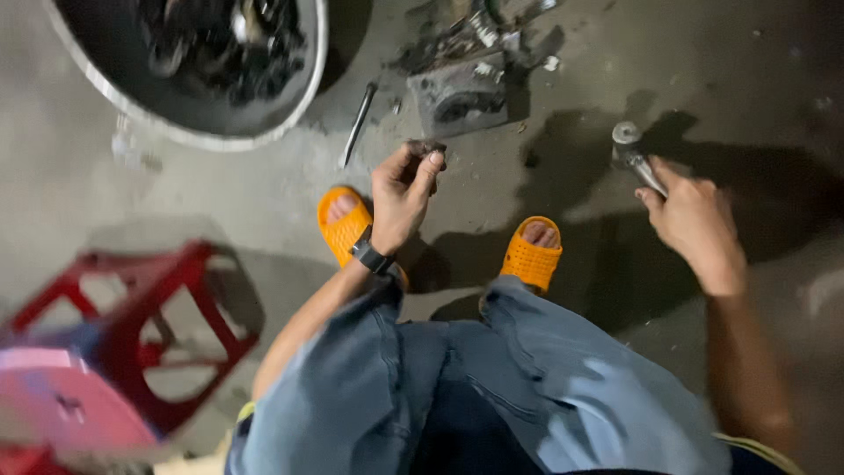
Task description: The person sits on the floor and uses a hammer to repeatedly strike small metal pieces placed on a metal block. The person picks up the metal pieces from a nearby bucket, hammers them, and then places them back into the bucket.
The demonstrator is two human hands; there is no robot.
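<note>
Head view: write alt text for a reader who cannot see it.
Seen from above, a person's left hand pinches a small dark part while the right hand grips a metal tool. Orange sandals stand on a grimy concrete floor, with a metal basin of dark parts ahead and a red stool at left.
</note>
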